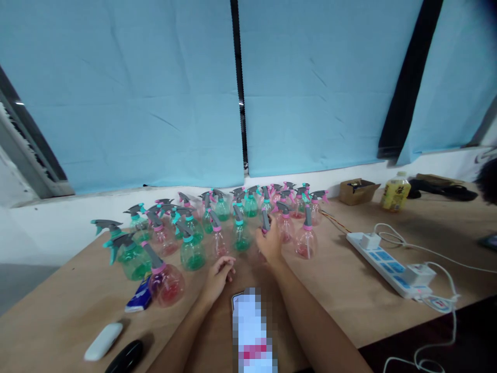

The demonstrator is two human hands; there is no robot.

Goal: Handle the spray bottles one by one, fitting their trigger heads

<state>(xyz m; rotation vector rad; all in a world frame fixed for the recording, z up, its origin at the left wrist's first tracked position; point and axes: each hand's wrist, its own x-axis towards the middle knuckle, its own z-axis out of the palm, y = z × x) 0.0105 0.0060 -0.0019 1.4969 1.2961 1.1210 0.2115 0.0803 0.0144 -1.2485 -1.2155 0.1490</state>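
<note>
My right hand (271, 239) is closed around the neck of a pink spray bottle with a grey trigger head (265, 220); my fingers hide most of that bottle. Low over the table, my left hand (220, 275) holds nothing, its fingers loosely bent and a little apart. Just beyond it stand a pink spray bottle (219, 242) and a green one (241, 237). To the right of my right hand is another pink spray bottle (306, 243). A phone-like thing with a blurred screen (251, 324) lies between my forearms.
Several more pink and green spray bottles (193, 254) crowd the table (326, 290) toward the wall. At left are a blue packet (139, 298), a white case (103, 342) and a black object (126, 357). A power strip (384, 264), yellow-labelled bottle (395, 192) and small carton (357, 191) sit at right.
</note>
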